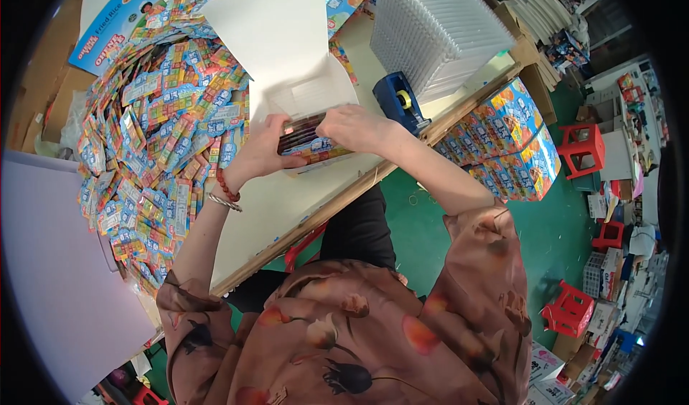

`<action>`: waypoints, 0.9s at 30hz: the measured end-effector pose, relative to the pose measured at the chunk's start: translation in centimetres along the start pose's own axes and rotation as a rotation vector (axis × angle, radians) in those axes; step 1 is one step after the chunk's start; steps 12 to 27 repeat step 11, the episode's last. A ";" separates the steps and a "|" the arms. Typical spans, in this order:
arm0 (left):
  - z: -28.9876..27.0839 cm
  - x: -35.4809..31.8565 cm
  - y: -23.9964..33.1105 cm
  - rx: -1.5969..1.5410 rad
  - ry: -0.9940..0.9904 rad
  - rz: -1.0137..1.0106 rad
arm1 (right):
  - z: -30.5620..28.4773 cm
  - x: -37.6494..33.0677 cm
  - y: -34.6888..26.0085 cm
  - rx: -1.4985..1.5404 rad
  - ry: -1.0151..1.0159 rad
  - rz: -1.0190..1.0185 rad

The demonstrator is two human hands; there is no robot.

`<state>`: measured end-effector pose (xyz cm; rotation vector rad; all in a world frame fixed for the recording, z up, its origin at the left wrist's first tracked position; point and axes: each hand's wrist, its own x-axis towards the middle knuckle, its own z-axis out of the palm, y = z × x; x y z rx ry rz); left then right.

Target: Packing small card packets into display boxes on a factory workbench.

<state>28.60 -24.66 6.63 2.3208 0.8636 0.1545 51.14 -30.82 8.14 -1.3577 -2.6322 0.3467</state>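
Note:
A white-lined cardboard box (pixel 319 82) stands on the table with its lid (pixel 280 28) folded up and back. Small printed packets (pixel 300 133) stand in a tight row at its near side, their upper edges showing. My left hand (pixel 264 152) grips the box's left end, thumb along the colourful front and fingers bent at the packets. My right hand (pixel 357 128) is closed over the row's right end, its fingertips down among the packets and partly hidden. A large heap of loose colourful packets (pixel 169 143) lies to the left.
A blue tape dispenser (pixel 400 102) stands right of the box, before a tall stack of clear plastic trays (pixel 438 35). Beyond the wooden table edge (pixel 316 222) are strapped printed cartons (pixel 502 143) and red stools (pixel 580 150). A blue printed carton (pixel 111 28) is at far left.

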 end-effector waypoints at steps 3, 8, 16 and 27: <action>0.5 0.3 0.5 0.104 -0.041 -0.033 | -0.5 0.2 -0.9 -0.058 0.026 0.001; 0.4 1.1 0.5 0.175 -0.157 -0.049 | 0.1 -1.3 -1.0 -0.074 -0.015 0.026; -0.5 2.2 -0.3 -0.062 -0.334 -0.196 | -0.2 -2.1 -1.5 -0.049 -0.068 0.095; -0.5 2.2 -0.3 -0.062 -0.334 -0.196 | -0.2 -2.1 -1.5 -0.049 -0.068 0.095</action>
